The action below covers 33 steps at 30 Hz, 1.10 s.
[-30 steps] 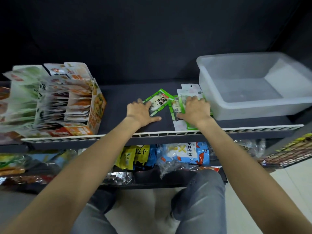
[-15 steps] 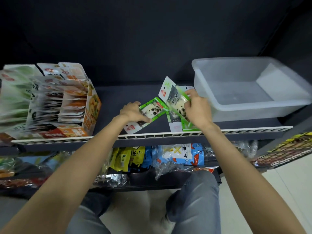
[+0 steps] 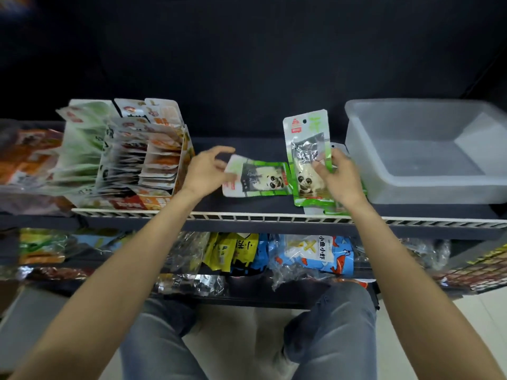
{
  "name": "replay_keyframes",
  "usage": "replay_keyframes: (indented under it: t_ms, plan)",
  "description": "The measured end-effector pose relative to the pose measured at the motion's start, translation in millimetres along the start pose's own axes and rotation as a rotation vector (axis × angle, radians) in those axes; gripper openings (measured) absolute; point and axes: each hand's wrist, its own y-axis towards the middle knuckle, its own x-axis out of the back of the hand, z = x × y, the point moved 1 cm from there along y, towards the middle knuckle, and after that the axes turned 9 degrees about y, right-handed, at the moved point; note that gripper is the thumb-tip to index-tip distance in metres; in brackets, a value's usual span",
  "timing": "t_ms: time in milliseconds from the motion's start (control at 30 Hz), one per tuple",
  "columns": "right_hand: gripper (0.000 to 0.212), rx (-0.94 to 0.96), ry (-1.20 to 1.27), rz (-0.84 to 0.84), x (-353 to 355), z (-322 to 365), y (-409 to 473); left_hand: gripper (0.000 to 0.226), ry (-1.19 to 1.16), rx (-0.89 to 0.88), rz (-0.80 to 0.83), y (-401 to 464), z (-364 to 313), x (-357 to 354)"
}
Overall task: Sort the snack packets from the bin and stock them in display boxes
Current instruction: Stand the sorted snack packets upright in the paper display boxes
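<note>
Panda packets are what we have in hand now: our right hand (image 3: pixel 338 178) pinches 1 green packet (image 3: pixel 308 157) upright, thumb on its face and fingers curled behind, with at least 1 more packet tucked under the palm, though we cannot tell how many. Holding it on end likely lets us read the front and square it against the others before stocking. Our left hand (image 3: pixel 204 171) has its fingers spread and only loosely bent, the fingertips touching the pale end of a second panda packet (image 3: pixel 258 176) that lies sideways on the dark shelf (image 3: pixel 247 204); whether it pinches that edge or just steadies it, we cannot tell for the blur. The clear bin (image 3: pixel 428 152) stands at the right of the shelf, just beside our right hand, and looks emptied, so these packets seem to be among the last to sort. The display boxes (image 3: pixel 145 160) stand at the left, already crowded with rows of upright packets, just beside our left hand. We judge the next step is gathering the loose packets into 1 stack facing the same way, then carrying them left.
</note>
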Motion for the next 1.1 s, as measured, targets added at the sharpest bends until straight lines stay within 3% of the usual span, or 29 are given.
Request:
replay_keyframes:
  t_ms: [100,167,333,400,433,500,567,700,867,967,1100]
  plan:
    - [0.015,-0.05,0.242,-0.042,-1.0,5.5,-4.0,0.013,-0.386,0.006,-0.151,-11.8,-9.7,-0.7]
    - [0.015,-0.07,0.327,-0.059,-3.6,9.5,-5.7,0.011,-0.451,0.018,-0.149,-17.7,-9.2,-8.7]
    - [0.022,-0.058,0.224,0.024,-20.8,22.5,-3.1,0.017,-0.151,-0.026,-0.002,-23.6,-3.9,-26.4]
    - [0.023,-0.069,0.21,0.047,-27.1,24.9,-1.6,0.018,-0.226,0.03,0.07,-23.8,-5.3,-32.2]
    - [0.022,-0.072,0.2,0.048,-29.2,26.3,-1.3,0.032,-0.254,0.057,0.079,-23.4,-5.1,-33.5]
    - [0.022,-0.086,0.19,0.051,-32.1,27.8,-0.8,0.059,-0.176,0.09,0.02,-22.1,-3.6,-33.0]
    - [0.02,-0.096,0.188,0.055,-32.3,30.0,-1.4,0.067,-0.128,0.127,-0.09,-23.6,-4.7,-27.5]
    - [0.017,-0.023,0.048,0.092,-24.2,46.9,-5.1,0.046,-0.224,0.103,-0.163,-38.3,-15.0,2.5]
    - [0.013,0.205,-0.195,0.171,-12.1,99.4,-7.7,0.024,-0.264,-0.102,-0.182,-77.8,-32.0,78.1]
    - [0.011,0.254,-0.097,0.206,-19.7,134.0,-2.2,0.018,-0.151,-0.235,-0.292,-104.9,-33.9,126.8]
    - [0.017,0.223,0.25,0.275,-50.4,178.7,0.1,0.012,-0.101,-0.212,-0.472,-123.9,2.6,178.8]
